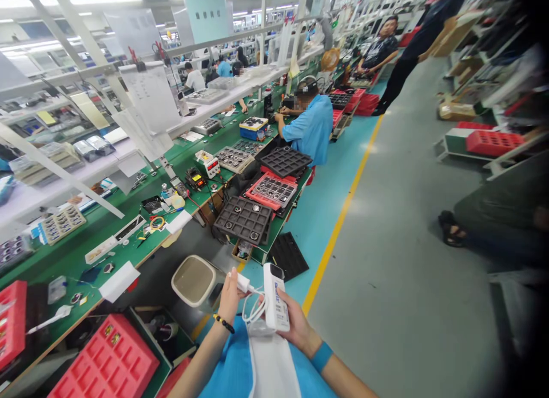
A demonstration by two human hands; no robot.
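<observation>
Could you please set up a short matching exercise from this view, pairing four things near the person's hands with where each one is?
Things:
1. white power bank
2. white plug
3. beige bin
4. red tray

Places:
a. on the floor beside the green bench
b. held in the right hand
c. bottom left, below the bench edge
d. at the fingertips of the left hand

Pairs: 1-b, 2-d, 3-a, 4-c

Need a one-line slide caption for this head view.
Right hand holds a white power bank; left hand grips its cable plug beside the green workbench.
</observation>
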